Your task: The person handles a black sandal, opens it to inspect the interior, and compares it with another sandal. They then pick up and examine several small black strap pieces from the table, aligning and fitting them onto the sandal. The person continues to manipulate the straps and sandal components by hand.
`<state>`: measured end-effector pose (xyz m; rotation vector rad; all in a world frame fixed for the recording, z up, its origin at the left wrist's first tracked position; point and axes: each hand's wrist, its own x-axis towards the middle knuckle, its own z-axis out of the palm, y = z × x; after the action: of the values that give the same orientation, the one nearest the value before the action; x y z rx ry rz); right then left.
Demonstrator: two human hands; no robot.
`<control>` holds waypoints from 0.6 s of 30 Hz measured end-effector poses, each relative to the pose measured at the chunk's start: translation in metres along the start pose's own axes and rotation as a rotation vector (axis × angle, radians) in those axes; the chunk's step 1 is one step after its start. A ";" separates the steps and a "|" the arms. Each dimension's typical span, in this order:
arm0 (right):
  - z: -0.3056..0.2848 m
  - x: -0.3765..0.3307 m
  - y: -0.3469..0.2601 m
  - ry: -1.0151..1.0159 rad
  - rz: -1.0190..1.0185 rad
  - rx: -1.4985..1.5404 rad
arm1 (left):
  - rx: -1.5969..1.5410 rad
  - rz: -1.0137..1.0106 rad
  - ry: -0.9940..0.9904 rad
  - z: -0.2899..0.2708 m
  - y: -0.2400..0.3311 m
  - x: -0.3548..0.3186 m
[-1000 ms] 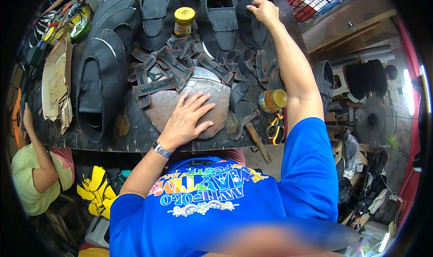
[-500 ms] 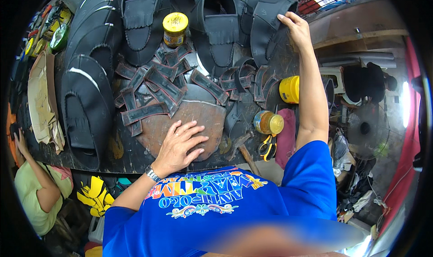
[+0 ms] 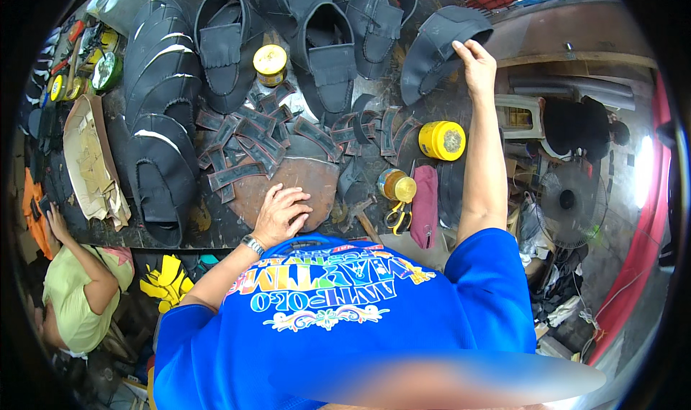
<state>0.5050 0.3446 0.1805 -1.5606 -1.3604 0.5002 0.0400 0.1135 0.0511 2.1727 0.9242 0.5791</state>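
At the far right of the table, my right hand (image 3: 476,68) pinches the edge of a black shoe upper (image 3: 432,57), which lies tilted on its side. My left hand (image 3: 283,214) rests with fingers loosely spread on a worn brown board (image 3: 252,194); nothing is in it. Beyond that hand lies a heap of dark strap pieces (image 3: 255,140) with red edges. Other black uppers stand in a row behind the heap, among them one with a fringed flap (image 3: 330,65). A nested stack of black uppers (image 3: 164,151) fills the left side.
A yellow-lidded jar (image 3: 270,63) stands behind the straps. To the right are a yellow tub (image 3: 442,140), a glass jar (image 3: 396,185), scissors (image 3: 397,216), a hammer (image 3: 366,219) and a maroon pouch (image 3: 425,208). Cardboard (image 3: 90,158) lies left; another person (image 3: 83,288) sits beyond it.
The upper in my right hand has come away to the right from the neighbouring upper, leaving a gap. My left hand stays on the board, its fingers closer together. The whole view has shifted slightly.
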 end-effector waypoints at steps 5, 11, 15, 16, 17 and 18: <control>0.006 0.014 0.024 -0.078 -0.034 -0.439 | -0.083 -0.029 -0.094 -0.013 -0.007 0.009; 0.024 0.023 0.045 -0.173 0.062 -0.552 | -0.318 -0.255 -0.124 -0.048 0.009 0.044; 0.027 0.033 0.057 -0.176 0.041 -0.523 | -0.682 -0.438 -0.202 -0.060 0.042 0.088; 0.028 0.029 0.060 -0.189 0.066 -0.515 | -0.712 -0.543 -0.278 -0.064 0.052 0.094; 0.027 0.034 0.063 -0.201 0.098 -0.519 | -0.757 -0.538 -0.279 -0.070 0.060 0.112; 0.028 0.033 0.066 -0.160 0.064 -0.482 | -0.637 -0.297 -0.216 -0.078 0.064 0.130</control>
<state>0.5266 0.3922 0.1211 -1.9913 -1.6415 0.3558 0.1038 0.2120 0.1663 1.4628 0.7890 0.4092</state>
